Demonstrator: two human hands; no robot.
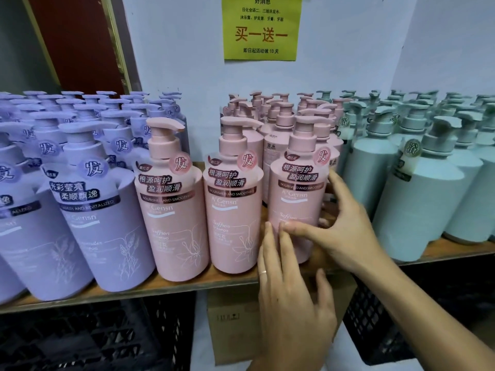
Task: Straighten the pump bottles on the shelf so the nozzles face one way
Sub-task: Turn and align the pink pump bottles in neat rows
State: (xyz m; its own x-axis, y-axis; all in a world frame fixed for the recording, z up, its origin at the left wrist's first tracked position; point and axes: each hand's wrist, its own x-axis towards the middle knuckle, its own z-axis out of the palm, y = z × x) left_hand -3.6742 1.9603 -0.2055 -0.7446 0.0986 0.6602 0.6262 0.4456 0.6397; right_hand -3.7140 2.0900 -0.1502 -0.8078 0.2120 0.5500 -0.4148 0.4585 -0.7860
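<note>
A wooden shelf (171, 286) is filled with rows of pump bottles. Purple bottles (107, 223) are seen on the left, pink ones in the middle, and pale green bottles (417, 199) on the right. Three pink bottles are lined up at the front edge, with their labels turned to the front.

The right pink bottle (297, 188) is being touched by both hands. The right hand (348, 231) is wrapped around its right side, with the thumb laid across the front low down and the fingers spread behind it. It looks held, but how tight the grip is cannot be told. The left hand (289, 290) is kept open, and its fingertips (267, 231) are rested on the bottom front of the same bottle. A ring is worn on one finger.

The nozzles of the left pink bottle (174, 210) and the middle pink bottle (233, 210) are pointed right. A yellow sign (262, 28) is stuck on the wall above. Black crates (80, 338) and a cardboard box (233, 325) are kept under the shelf.
</note>
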